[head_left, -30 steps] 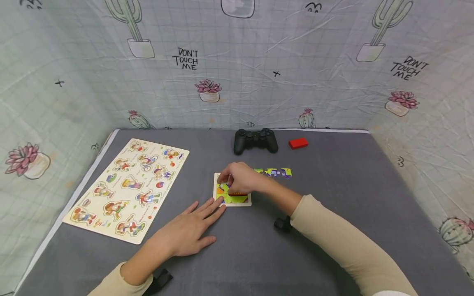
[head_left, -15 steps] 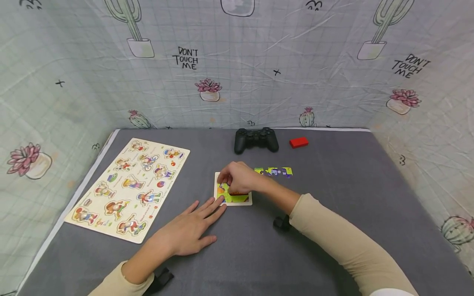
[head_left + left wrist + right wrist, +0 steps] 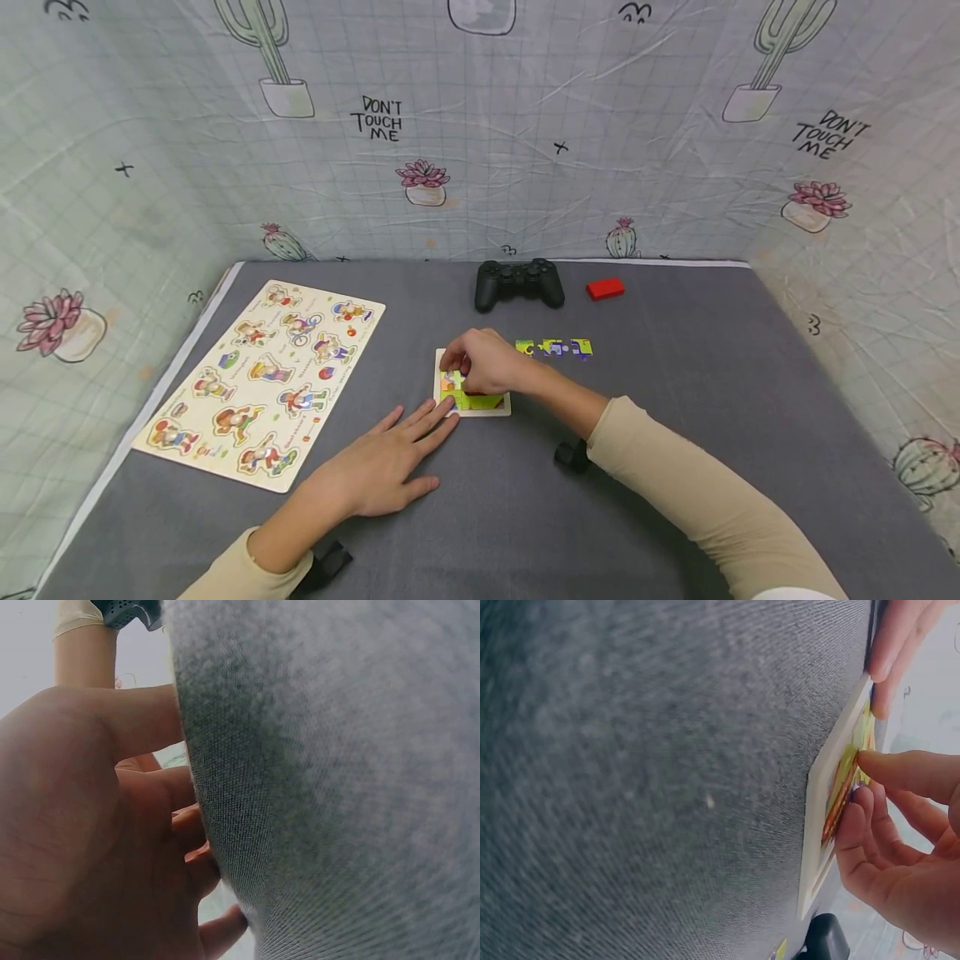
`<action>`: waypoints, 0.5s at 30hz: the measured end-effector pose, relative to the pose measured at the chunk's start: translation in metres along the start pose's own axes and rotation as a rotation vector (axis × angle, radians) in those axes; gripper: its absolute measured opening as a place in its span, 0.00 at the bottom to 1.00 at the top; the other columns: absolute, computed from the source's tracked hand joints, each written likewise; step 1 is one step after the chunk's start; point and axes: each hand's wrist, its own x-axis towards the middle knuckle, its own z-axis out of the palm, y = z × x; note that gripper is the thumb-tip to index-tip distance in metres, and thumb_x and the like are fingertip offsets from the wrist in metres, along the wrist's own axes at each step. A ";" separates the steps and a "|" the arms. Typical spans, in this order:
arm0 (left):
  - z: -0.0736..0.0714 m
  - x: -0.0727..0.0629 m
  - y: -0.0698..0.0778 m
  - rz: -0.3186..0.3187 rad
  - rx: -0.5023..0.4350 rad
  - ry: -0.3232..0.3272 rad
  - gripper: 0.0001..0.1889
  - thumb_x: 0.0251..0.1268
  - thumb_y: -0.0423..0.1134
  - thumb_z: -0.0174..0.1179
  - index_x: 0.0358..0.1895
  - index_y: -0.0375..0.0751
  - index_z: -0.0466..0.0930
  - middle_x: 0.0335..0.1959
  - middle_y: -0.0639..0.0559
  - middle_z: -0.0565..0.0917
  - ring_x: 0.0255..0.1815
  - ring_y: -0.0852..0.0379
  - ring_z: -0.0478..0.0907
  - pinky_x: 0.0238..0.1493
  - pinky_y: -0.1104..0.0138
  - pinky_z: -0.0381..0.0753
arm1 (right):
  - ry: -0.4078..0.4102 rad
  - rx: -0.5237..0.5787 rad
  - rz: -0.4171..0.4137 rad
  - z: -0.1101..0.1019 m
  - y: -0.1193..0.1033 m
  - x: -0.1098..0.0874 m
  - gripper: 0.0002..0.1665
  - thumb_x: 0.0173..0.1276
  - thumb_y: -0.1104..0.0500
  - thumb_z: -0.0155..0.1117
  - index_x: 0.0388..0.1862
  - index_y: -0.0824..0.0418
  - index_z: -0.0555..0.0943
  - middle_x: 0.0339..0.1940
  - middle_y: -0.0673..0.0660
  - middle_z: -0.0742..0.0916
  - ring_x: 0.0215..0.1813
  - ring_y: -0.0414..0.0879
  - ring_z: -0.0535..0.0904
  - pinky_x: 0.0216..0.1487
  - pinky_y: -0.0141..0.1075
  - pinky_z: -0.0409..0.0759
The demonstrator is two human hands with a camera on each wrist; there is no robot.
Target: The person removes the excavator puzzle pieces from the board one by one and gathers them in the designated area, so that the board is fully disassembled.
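A small square jigsaw puzzle in a cream frame point(image 3: 480, 414) lies at mid-table in the head view, with yellow-green pieces in it. My right hand point(image 3: 487, 362) is over it, fingers curled down onto the pieces. In the right wrist view the thumb and fingers of the right hand point(image 3: 907, 832) pinch at a puzzle piece point(image 3: 857, 787), of which only a purple bit shows between the fingertips. My left hand point(image 3: 393, 467) lies flat with fingers spread, its fingertips at the puzzle's lower left corner. In the left wrist view the left hand point(image 3: 97, 802) shows from the palm side against the grey tabletop.
Several loose puzzle pieces point(image 3: 555, 347) lie in a row right of the frame. Behind them are a black game controller point(image 3: 519, 285) and a red block point(image 3: 605, 289). A large board with children's figures point(image 3: 262, 383) lies at left. Printed cloth walls point(image 3: 480, 125) surround the table.
The right hand's fingers have shifted slightly over the puzzle, and less of the red piece shows below them. The left hand stays in place.
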 end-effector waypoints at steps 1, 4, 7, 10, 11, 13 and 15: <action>0.000 0.000 0.000 0.000 0.001 0.000 0.41 0.77 0.54 0.59 0.85 0.45 0.54 0.88 0.50 0.48 0.87 0.46 0.48 0.82 0.38 0.53 | -0.001 0.002 0.003 0.000 0.000 0.000 0.19 0.57 0.71 0.72 0.47 0.58 0.90 0.37 0.51 0.89 0.37 0.39 0.81 0.40 0.29 0.80; 0.000 0.000 0.000 0.002 0.003 0.001 0.41 0.77 0.54 0.59 0.85 0.45 0.54 0.88 0.49 0.48 0.87 0.46 0.48 0.81 0.38 0.53 | -0.007 0.014 0.020 -0.002 -0.001 -0.001 0.21 0.56 0.72 0.72 0.48 0.57 0.90 0.37 0.51 0.89 0.38 0.40 0.81 0.40 0.30 0.81; 0.001 0.001 -0.001 0.002 0.002 0.003 0.41 0.77 0.54 0.60 0.85 0.45 0.54 0.88 0.49 0.48 0.87 0.47 0.48 0.82 0.38 0.53 | -0.012 0.023 0.030 -0.003 -0.001 -0.001 0.21 0.56 0.73 0.71 0.47 0.57 0.90 0.37 0.51 0.89 0.38 0.41 0.82 0.40 0.31 0.82; 0.001 0.000 -0.001 0.003 -0.001 0.001 0.41 0.77 0.54 0.60 0.85 0.45 0.54 0.88 0.49 0.48 0.87 0.47 0.48 0.82 0.38 0.53 | -0.017 0.028 0.028 -0.004 -0.001 0.000 0.21 0.55 0.74 0.70 0.47 0.57 0.90 0.37 0.51 0.89 0.38 0.41 0.82 0.40 0.31 0.82; 0.001 0.000 -0.001 0.002 -0.002 0.000 0.41 0.77 0.54 0.60 0.85 0.45 0.54 0.88 0.50 0.48 0.87 0.47 0.48 0.82 0.38 0.53 | -0.018 0.027 0.025 -0.004 -0.001 0.000 0.21 0.55 0.74 0.70 0.47 0.57 0.90 0.37 0.51 0.89 0.38 0.40 0.81 0.40 0.30 0.81; 0.001 0.000 -0.001 0.001 -0.006 -0.001 0.41 0.77 0.53 0.60 0.85 0.45 0.54 0.88 0.50 0.48 0.88 0.47 0.48 0.82 0.38 0.52 | -0.018 0.028 0.025 -0.004 -0.001 0.000 0.21 0.55 0.74 0.70 0.46 0.57 0.90 0.37 0.51 0.88 0.37 0.40 0.81 0.40 0.30 0.81; 0.001 0.000 -0.001 0.001 -0.009 -0.002 0.41 0.77 0.53 0.60 0.85 0.45 0.54 0.88 0.50 0.48 0.88 0.47 0.48 0.82 0.38 0.52 | -0.016 0.023 0.024 -0.004 -0.002 0.001 0.21 0.55 0.73 0.70 0.46 0.57 0.90 0.36 0.50 0.88 0.37 0.40 0.81 0.40 0.30 0.80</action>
